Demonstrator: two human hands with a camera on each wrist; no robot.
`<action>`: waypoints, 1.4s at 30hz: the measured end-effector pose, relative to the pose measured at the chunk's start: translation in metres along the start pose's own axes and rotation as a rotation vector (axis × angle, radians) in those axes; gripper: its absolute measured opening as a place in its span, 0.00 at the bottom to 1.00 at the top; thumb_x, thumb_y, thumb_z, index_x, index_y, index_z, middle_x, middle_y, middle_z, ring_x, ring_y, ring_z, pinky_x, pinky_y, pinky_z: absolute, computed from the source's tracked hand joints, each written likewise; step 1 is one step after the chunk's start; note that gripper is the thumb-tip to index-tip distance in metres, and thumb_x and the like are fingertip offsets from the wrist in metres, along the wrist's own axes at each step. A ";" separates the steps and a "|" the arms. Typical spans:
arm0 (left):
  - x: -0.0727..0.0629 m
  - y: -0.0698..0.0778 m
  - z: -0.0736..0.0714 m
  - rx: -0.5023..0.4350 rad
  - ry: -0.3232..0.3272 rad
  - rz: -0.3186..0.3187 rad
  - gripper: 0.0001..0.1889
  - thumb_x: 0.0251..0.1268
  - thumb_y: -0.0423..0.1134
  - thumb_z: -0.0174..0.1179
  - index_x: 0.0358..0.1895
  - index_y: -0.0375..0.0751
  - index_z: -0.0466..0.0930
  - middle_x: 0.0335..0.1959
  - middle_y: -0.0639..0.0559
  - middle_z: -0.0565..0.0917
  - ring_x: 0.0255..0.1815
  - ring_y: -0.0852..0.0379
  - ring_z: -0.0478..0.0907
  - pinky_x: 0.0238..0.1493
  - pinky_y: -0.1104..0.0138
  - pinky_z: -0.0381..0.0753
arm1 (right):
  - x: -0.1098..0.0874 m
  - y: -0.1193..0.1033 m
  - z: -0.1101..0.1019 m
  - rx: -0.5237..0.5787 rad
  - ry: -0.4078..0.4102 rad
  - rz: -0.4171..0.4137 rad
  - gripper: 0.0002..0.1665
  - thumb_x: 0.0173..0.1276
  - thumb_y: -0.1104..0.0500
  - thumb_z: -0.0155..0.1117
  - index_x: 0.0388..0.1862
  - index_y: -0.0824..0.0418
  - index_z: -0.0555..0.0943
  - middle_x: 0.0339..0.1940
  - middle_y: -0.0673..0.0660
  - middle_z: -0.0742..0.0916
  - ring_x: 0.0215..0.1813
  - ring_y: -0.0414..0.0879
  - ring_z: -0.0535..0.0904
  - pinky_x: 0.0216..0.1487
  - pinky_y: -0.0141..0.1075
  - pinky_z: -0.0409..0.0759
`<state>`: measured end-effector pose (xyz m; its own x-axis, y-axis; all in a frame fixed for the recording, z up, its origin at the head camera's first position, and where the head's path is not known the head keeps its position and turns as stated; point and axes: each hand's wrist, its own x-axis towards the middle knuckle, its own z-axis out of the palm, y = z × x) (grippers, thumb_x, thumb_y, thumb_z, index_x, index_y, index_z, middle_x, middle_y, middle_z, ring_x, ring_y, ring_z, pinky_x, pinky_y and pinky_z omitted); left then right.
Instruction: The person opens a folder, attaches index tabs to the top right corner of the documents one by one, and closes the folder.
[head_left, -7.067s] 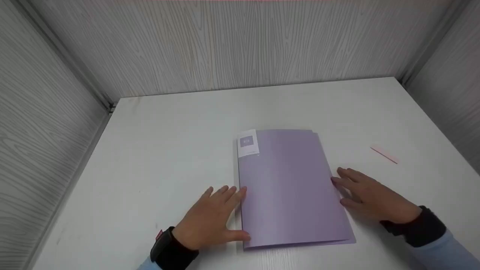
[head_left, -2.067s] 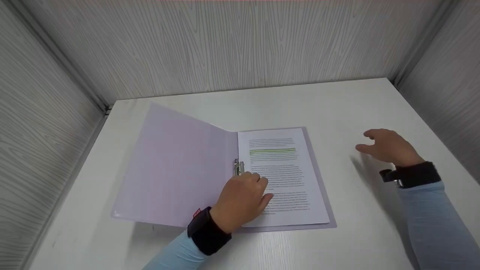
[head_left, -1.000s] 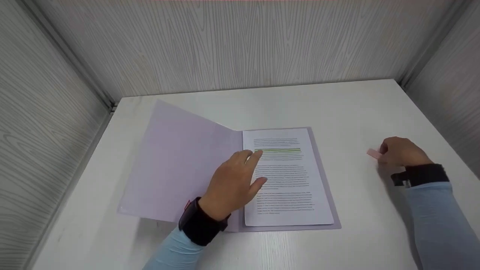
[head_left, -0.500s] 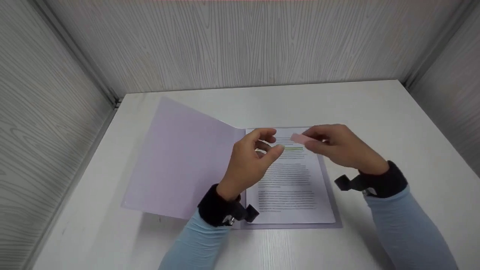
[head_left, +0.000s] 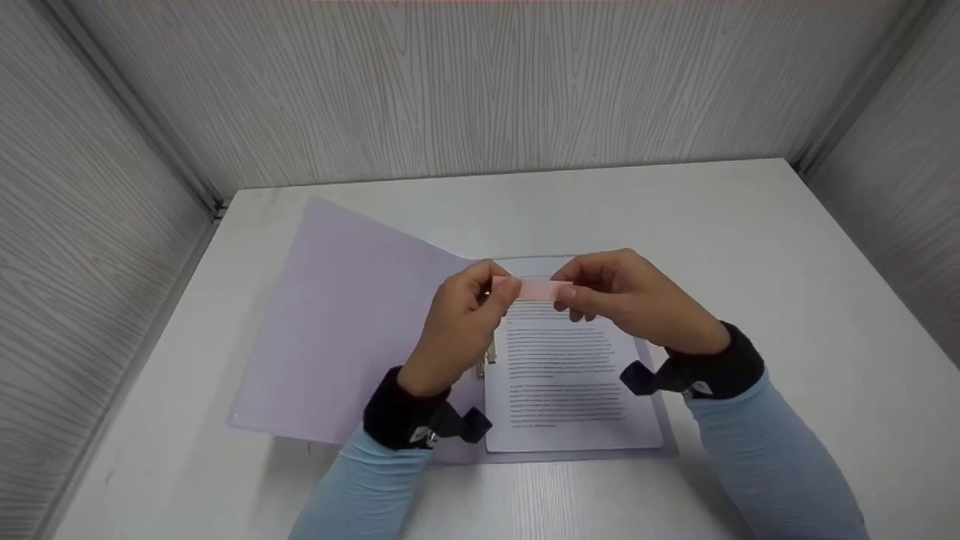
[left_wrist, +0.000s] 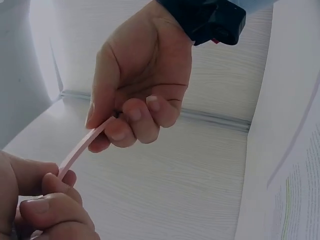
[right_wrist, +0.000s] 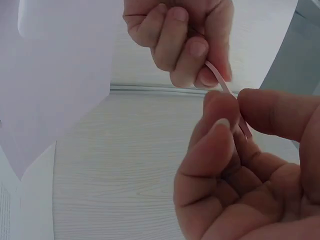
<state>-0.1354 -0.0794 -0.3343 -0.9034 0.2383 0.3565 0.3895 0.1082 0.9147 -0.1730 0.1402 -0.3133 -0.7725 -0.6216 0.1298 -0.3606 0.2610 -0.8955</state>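
Note:
A narrow pink pad of sticky notes (head_left: 538,289) is stretched between both hands above the printed pages. My left hand (head_left: 450,326) pinches its left end between thumb and fingers. At the other end, my right hand (head_left: 637,300) grips it the same way. Seen edge-on in the left wrist view, the pad (left_wrist: 82,146) is thin and slightly bowed. Below the hands lies an open light purple folder (head_left: 352,337), its front cover tilted up on the left. White printed sheets (head_left: 570,435) sit in its right side, the upper lines partly hidden by the hands and pad.
A metal clip (head_left: 486,363) shows at the folder's spine, partly behind my left wrist. The white table (head_left: 795,247) is bounded by a wood-grain panel (head_left: 480,90) at the back and further panels at both sides.
The folder was opened to its pages. My right hand picked the pink pad up from the table's right side and brought it left over the pages, where my left hand took its other end.

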 end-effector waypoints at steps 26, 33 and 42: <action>-0.002 -0.002 0.006 0.559 0.048 0.478 0.13 0.61 0.41 0.66 0.45 0.38 0.84 0.36 0.52 0.86 0.30 0.61 0.75 0.29 0.72 0.74 | -0.007 -0.001 -0.007 0.033 0.000 0.067 0.12 0.68 0.52 0.64 0.36 0.60 0.84 0.26 0.64 0.80 0.30 0.53 0.75 0.31 0.39 0.78; -0.002 -0.002 0.006 0.513 0.087 0.481 0.14 0.64 0.44 0.64 0.46 0.38 0.84 0.31 0.53 0.84 0.27 0.62 0.73 0.26 0.73 0.73 | -0.008 -0.003 -0.008 0.090 0.015 0.023 0.14 0.73 0.53 0.56 0.40 0.63 0.80 0.30 0.62 0.81 0.32 0.55 0.76 0.35 0.39 0.80; -0.002 -0.004 0.007 0.534 0.111 0.470 0.15 0.62 0.44 0.65 0.46 0.37 0.84 0.39 0.50 0.87 0.34 0.61 0.79 0.38 0.73 0.79 | -0.007 -0.004 0.000 0.125 0.078 -0.036 0.11 0.74 0.61 0.54 0.50 0.65 0.76 0.35 0.63 0.84 0.34 0.56 0.82 0.40 0.43 0.83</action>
<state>-0.1340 -0.0732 -0.3401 -0.6208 0.2788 0.7327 0.7503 0.4822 0.4523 -0.1663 0.1430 -0.3106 -0.8003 -0.5682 0.1915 -0.3246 0.1420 -0.9351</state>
